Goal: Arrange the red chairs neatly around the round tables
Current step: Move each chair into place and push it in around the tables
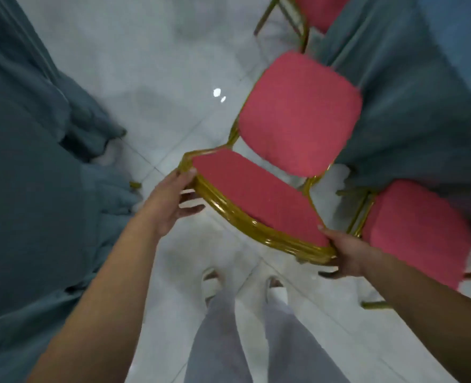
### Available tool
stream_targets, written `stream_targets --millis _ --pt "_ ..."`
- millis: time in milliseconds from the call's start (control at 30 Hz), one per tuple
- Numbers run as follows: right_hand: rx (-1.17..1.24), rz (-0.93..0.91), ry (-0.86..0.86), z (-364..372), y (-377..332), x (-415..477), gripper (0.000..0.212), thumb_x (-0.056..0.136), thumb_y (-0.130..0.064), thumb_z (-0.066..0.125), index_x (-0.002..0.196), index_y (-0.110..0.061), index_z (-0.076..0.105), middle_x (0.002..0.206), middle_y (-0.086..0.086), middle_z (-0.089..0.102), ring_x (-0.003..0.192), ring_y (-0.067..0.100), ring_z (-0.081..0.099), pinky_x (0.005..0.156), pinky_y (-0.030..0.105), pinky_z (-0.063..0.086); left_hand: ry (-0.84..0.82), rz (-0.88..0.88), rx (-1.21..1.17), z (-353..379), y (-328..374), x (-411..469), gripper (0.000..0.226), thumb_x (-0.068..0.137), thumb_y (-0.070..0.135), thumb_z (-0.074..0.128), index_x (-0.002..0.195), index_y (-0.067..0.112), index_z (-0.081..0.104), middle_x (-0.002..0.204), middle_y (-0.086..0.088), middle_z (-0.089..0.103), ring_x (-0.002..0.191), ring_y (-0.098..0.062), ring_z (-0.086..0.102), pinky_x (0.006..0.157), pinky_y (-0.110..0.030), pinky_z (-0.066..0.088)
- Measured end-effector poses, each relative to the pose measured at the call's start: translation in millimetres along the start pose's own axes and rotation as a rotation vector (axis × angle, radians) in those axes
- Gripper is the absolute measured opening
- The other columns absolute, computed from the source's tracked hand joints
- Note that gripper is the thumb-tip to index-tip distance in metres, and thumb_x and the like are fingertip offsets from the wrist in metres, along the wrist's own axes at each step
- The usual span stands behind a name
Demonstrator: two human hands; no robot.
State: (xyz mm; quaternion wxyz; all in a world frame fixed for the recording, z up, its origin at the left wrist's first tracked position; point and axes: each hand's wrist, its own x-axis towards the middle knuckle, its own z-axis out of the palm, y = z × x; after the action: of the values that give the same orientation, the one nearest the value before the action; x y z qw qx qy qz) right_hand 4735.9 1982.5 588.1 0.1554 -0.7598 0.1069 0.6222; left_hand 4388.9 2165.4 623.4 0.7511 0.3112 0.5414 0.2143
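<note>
Pale, glossy floor tiles (151, 78) run between two tables draped to the ground in grey-blue cloth, and the view looks straight down on the gap between them. At the left, the cloth of one table (29, 189) hangs in folds, with no chair showing against it apart from a small gold tip, perhaps a chair foot, at its hem. Moving right, the left hand (170, 201) is closed around the near left corner of a red chair's (300, 111) gold-framed backrest, thumb on top and fingers curled beneath. That chair stands in the middle, its seat angled toward the right-hand table (411, 92) and close to the cloth but seemingly not yet squared to it. The right hand (347, 255) grips the backrest's other end in the same way. Further right, a second chair (417, 230) sits just beside the same table, and a third (317, 9) shows at the top edge. By my reading the job is partway done: two chairs look placed, this one is being set, and the left table seems to await its share. No brand, label or writing is legible anywhere.
</note>
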Motion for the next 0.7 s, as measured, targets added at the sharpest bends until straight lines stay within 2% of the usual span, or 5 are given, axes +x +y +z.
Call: stream_targets --millis 167,233,333,533,700 --pt "-0.181 -0.180 0.179 13 -35 -81 0.043 0.089 -0.048 0.064 0.112 -0.012 0.063 0.116 0.007 0.053 0.119 0.033 0.052 0.094 0.049 0.045 -0.133 0.052 0.228 60 97 -15 0.064 0.089 0.033 0.073 0.133 0.053 0.032 0.107 -0.007 0.072 0.095 -0.024 0.070 0.077 -0.040 0.060" --pt "-0.161 -0.389 0.266 14 -55 -100 0.021 0.095 -0.030 0.059 0.106 -0.013 0.064 0.123 0.010 0.058 0.113 0.030 0.056 0.095 0.042 0.048 -0.180 0.090 0.363 79 124 -14 0.047 0.090 0.029 0.071 0.130 0.040 0.048 0.110 -0.007 0.071 0.095 -0.020 0.068 0.084 -0.038 0.058" --pt "0.003 -0.671 0.413 7 -79 -132 0.017 0.099 -0.019 0.052 0.096 -0.021 0.068 0.098 0.000 0.064 0.081 0.009 0.057 0.070 0.025 0.047 -0.312 0.085 0.473 99 148 -12 0.031 0.092 0.022 0.066 0.122 0.029 0.067 0.113 -0.009 0.071 0.095 -0.020 0.065 0.091 -0.038 0.055" --pt "0.155 -1.017 0.461 -3 -152 -175 0.010 0.092 -0.023 0.068 0.088 -0.030 0.074 0.100 -0.015 0.069 0.092 0.000 0.061 0.075 0.019 0.042 -0.249 -0.010 0.534 85 173 17 0.023 0.091 0.016 0.068 0.113 0.022 0.071 0.105 -0.011 0.072 0.088 -0.020 0.067 0.085 -0.036 0.055" --pt "0.212 -1.127 0.369 22 -267 -177 0.012 0.095 -0.018 0.064 0.100 -0.024 0.073 0.101 -0.005 0.070 0.090 0.009 0.062 0.077 0.024 0.045 -0.017 0.007 0.524 50 239 73 0.018 0.092 0.013 0.066 0.107 0.021 0.073 0.104 -0.011 0.074 0.094 -0.026 0.070 0.084 -0.038 0.058"
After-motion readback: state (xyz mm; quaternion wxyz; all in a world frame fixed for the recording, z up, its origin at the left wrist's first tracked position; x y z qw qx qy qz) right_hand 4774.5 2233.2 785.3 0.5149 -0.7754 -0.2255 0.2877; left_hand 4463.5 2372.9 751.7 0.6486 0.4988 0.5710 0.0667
